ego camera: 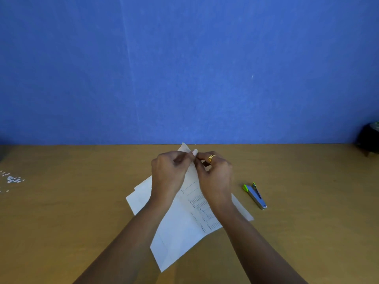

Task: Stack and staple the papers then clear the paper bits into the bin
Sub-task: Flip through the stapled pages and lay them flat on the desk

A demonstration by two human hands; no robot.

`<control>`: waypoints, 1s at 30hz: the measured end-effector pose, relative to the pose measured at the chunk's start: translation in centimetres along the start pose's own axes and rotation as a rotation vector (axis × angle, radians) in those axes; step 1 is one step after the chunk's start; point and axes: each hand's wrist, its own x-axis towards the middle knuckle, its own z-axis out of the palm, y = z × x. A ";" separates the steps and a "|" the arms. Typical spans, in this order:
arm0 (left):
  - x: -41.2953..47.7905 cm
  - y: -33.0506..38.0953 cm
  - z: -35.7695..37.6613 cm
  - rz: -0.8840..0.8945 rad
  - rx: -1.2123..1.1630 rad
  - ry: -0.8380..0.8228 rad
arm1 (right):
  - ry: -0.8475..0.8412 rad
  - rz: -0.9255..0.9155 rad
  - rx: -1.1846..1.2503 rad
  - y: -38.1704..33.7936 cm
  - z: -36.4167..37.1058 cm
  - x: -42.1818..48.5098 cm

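White printed papers lie fanned on the brown table, one sheet lifted at its far corner. My left hand and my right hand, which wears a gold ring, meet at that raised corner, and both pinch the paper there. A small grey stapler with green ends lies on the table to the right of the papers, apart from both hands. A scatter of tiny white paper bits sits at the far left edge of the table.
A blue wall rises straight behind the table's far edge. A dark round object, maybe a bin, shows at the far right edge, only partly in view.
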 end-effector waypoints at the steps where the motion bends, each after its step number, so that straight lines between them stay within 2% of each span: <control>1: -0.1 0.1 0.0 -0.014 0.000 0.004 | 0.003 -0.010 -0.025 0.0 0.2 -0.2; 7: 0.1 -0.3 -0.6 -0.094 -0.070 0.087 | -0.030 -0.087 -0.097 -0.3 1.4 -2.4; 11: 0.2 -0.8 -1.0 -0.115 -0.115 0.074 | -0.078 -0.124 -0.026 0.0 1.8 -3.0; 17: 1.5 -0.6 -2.6 -0.073 -0.072 -0.104 | -0.108 -0.077 0.220 -0.2 0.7 -1.3; 20: 1.8 0.3 -3.6 -0.049 -0.044 -0.230 | -0.097 -0.078 0.235 -0.5 0.1 0.2; 23: 1.8 1.1 -4.6 -0.008 0.017 -0.328 | -0.168 -0.115 0.190 -0.7 -0.6 1.4; 27: 1.8 1.9 -5.8 0.018 0.070 -0.356 | -0.334 -0.070 0.286 -1.1 -1.5 2.1; 30: 1.9 2.2 -6.3 0.022 0.100 -0.333 | -0.388 -0.050 0.387 -1.4 -1.7 1.9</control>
